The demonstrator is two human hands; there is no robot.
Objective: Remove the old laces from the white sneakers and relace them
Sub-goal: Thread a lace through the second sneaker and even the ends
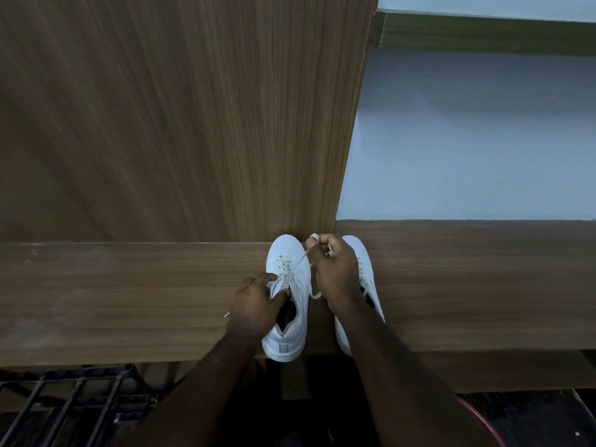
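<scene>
Wood panel (161,108) fills the top-left, upright behind the wood shelf (129,301), which runs left-right across the lower half. Pale wall (467,140) at 2 o'clock. Black metal rack (71,398) at 7 o'clock, below shelf edge.

Two white sneakers side by side at centre-bottom, toes to 12 o'clock, heels overhanging shelf's near edge. L sneaker (287,304) fully in view, partly laced. R sneaker (364,275) mostly hidden under R arm.

L hand (254,301) rests at L sneaker's collar, 9 o'clock side; thumb and forefinger pinch near the tongue, can't tell exactly what they hold. R hand (332,269) between the sneakers, fingers clenched round the lace (303,257), which runs taut from L sneaker's eyelets up to the fist; loose loop hangs below the fist at 6 o'clock.
</scene>
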